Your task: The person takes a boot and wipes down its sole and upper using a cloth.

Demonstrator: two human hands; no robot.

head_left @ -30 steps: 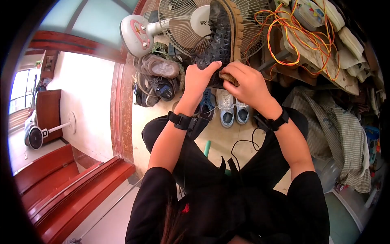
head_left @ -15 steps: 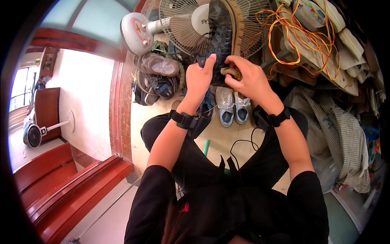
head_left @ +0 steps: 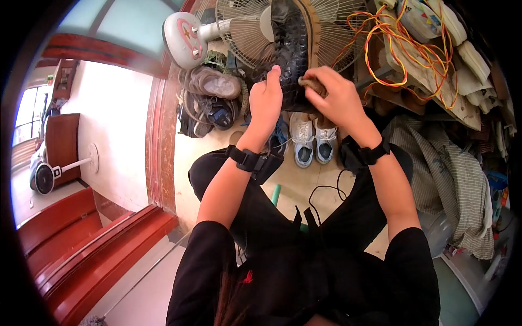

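A black lace-up boot with a tan sole edge is held up in front of the fan. My left hand grips the boot at its left side, thumb pointing up. My right hand pinches a small brown cloth-like piece against the boot's right side, near the lower end of the sole. Below the boot, a pair of white and light-blue sneakers stands on the floor, with a dark blue shoe to their left.
A fan lies behind the boot. Piled shoes sit at the left, beside a doorway frame. Red-yellow wire hangs over a board at the right. Striped cloth drapes below it. A green stick lies between my legs.
The boot has shifted slightly left. My right hand has moved a little up and right with the brown piece, and my left hand a little left.
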